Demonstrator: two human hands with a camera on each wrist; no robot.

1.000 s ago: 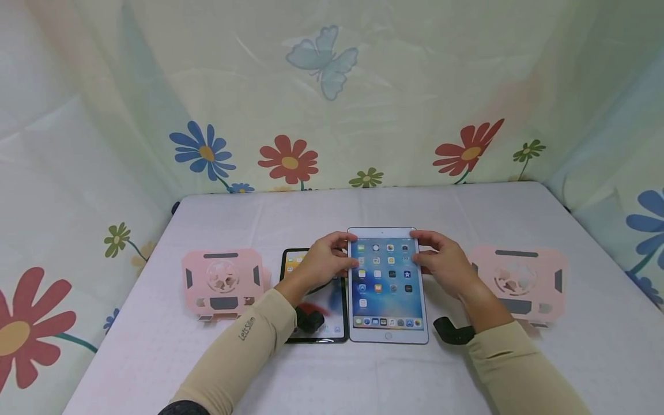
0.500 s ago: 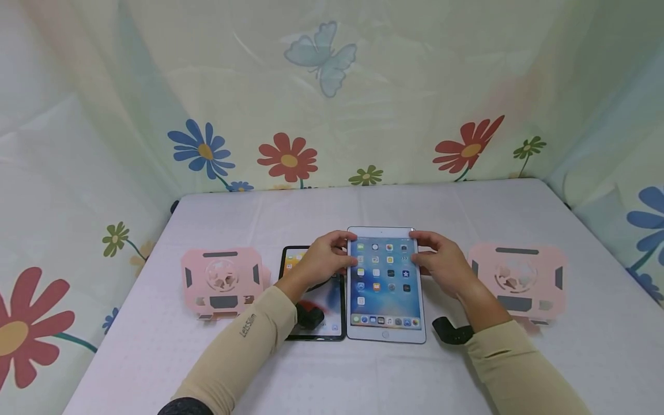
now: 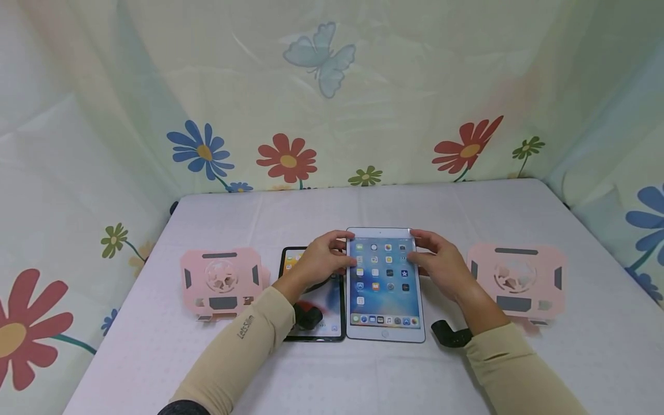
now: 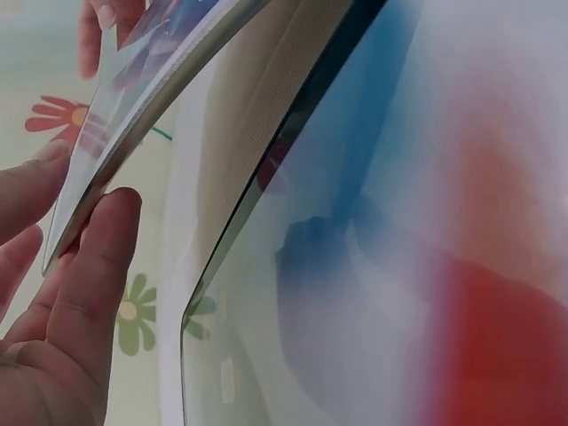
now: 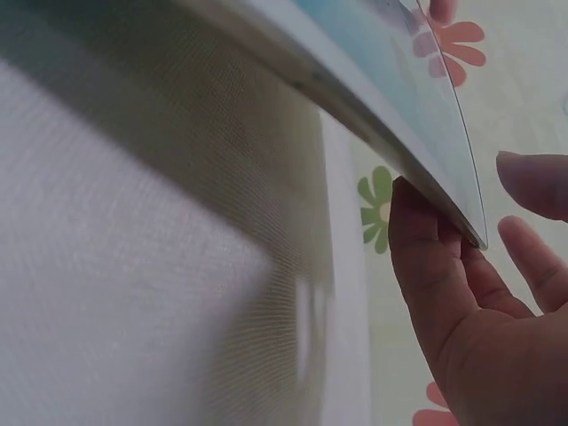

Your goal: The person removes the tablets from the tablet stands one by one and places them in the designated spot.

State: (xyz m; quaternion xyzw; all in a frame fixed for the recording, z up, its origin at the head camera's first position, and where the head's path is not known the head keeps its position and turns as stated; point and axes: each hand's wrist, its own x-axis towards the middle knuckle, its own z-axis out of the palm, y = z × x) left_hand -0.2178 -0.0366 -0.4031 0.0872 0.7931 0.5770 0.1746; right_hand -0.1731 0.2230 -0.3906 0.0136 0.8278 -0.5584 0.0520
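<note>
A white tablet (image 3: 386,308) with a lit screen of app icons is held between both hands, its far end raised off the table. My left hand (image 3: 325,257) grips its left edge near the far end, thumb on the front and fingers behind. My right hand (image 3: 445,264) holds the right edge. In the right wrist view its fingers (image 5: 426,257) support the back, while the thumb (image 5: 537,185) seems slightly off the screen. A black-framed tablet (image 3: 334,300) lies face up alongside, partly hidden by the left forearm; its screen (image 4: 399,204) fills much of the left wrist view.
A pink stand (image 3: 198,271) with dark grey pads stands on the left, another pink stand (image 3: 485,259) on the right, partly behind the right arm. A white cloth covers the table (image 3: 394,380). A flower-printed curtain (image 3: 394,98) surrounds it.
The white tablet has shifted very slightly left. My right thumb has moved a little further in over its screen. The left hand keeps its hold.
</note>
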